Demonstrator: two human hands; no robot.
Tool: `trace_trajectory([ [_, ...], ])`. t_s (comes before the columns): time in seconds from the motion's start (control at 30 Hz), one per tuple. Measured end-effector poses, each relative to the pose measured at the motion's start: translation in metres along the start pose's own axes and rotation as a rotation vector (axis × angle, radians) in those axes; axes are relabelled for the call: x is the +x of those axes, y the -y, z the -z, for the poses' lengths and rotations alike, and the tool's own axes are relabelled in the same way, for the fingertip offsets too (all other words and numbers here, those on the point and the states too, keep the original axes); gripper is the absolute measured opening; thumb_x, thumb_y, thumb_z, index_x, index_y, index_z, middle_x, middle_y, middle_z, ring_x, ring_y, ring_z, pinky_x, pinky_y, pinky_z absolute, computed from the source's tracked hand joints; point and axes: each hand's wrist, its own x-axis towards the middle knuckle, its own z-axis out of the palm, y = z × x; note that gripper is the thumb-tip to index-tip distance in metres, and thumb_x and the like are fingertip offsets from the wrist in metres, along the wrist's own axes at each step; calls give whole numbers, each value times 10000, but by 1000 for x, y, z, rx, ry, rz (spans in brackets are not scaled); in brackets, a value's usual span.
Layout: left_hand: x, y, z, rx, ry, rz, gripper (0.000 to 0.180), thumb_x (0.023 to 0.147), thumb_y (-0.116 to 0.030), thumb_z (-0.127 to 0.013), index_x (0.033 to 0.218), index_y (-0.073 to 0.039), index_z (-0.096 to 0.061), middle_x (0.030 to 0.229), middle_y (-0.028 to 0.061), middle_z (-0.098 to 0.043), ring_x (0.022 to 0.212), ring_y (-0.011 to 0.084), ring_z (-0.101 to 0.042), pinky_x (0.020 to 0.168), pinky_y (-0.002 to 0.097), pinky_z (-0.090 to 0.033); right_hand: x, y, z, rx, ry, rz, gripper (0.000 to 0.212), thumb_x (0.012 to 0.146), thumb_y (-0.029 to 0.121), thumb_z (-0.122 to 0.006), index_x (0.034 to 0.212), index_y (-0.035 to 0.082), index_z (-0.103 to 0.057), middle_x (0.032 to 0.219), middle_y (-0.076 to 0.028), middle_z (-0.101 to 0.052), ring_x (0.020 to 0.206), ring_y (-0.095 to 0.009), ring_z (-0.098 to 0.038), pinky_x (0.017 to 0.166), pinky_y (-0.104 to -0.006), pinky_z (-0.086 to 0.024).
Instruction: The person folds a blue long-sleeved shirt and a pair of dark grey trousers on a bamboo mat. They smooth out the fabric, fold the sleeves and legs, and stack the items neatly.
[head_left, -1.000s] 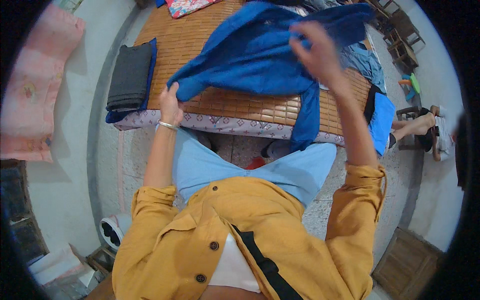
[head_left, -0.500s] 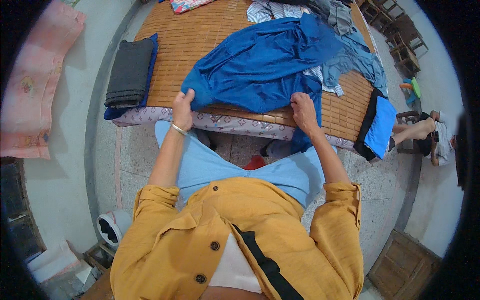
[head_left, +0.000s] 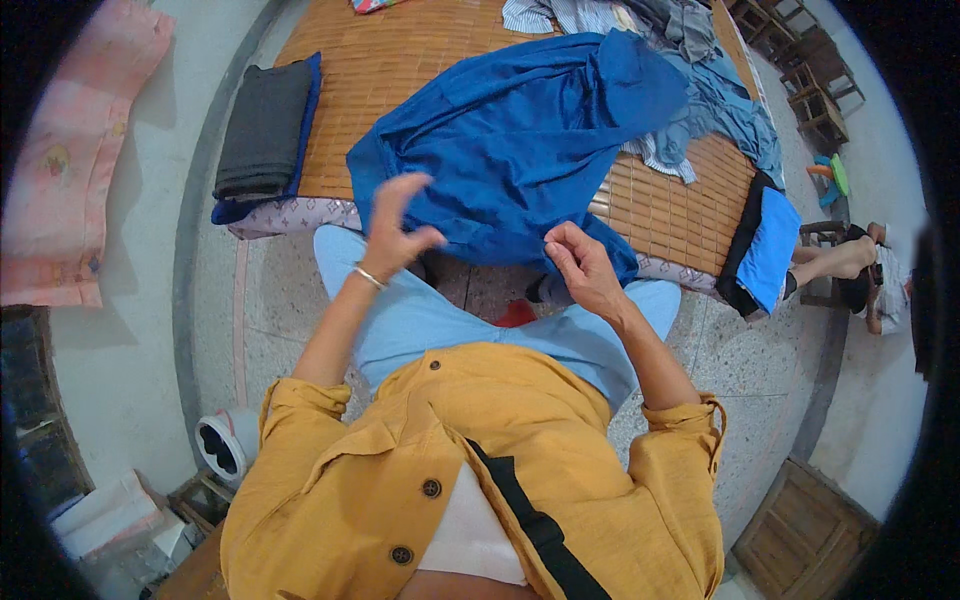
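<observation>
A blue garment [head_left: 500, 150] lies spread and wrinkled on the bamboo mat [head_left: 400, 60], its near part hanging over the bed's front edge. Above its near left part is my left hand [head_left: 400, 228], slightly blurred, thumb and fingers apart with nothing between them. My right hand [head_left: 588, 268] is closed at the garment's near edge, thumb and forefinger pinched together, apparently on the cloth; the fingertips partly hide the grip.
Folded dark grey cloth [head_left: 265, 130] sits at the bed's left edge. Folded blue and black clothes [head_left: 765, 245] lie at the right corner. Loose grey-blue clothes [head_left: 725, 115] are piled far right. Another person's leg [head_left: 835, 262] shows at right, by wooden stools [head_left: 815, 105].
The garment's near side has come toward me over the bed edge. My left hand has let go of it and opened. My right hand has moved nearer and slightly left.
</observation>
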Motion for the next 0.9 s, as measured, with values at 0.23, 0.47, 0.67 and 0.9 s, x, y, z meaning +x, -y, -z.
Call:
trace_trajectory([
  [0.23,-9,-38,-50,-93,406,-134,422,664,-195,-755,1028,-54,-593,952,122,-600,925,320,-553,846,356,-430,-5,45,10,27,143,13,195,838,188,-631,924,42,-535,682,-25,-490,610,-97,-432,542,-258,-369],
  [0.47,-1,-54,-13,-315,752,64,325,714,-179,-730,933,14,-587,874,162,-587,827,351,-568,702,355,-456,-11,52,26,-367,292,122,392,677,182,-746,986,17,-568,814,-201,-600,777,-375,-574,653,-403,-441],
  [0.67,14,-34,-9,-314,472,181,262,787,-193,-651,934,12,-581,860,129,-592,836,201,-584,727,318,-449,14,51,32,-440,222,59,205,726,130,-688,847,-10,-598,770,-203,-578,735,-361,-537,644,-397,-426],
  [0.9,86,38,-21,52,34,203,97,731,-88,-652,812,-35,-647,802,131,-612,793,302,-586,728,368,-463,69,3,49,-717,-62,199,207,750,117,-639,930,34,-579,854,-175,-555,831,-378,-556,692,-451,-447],
])
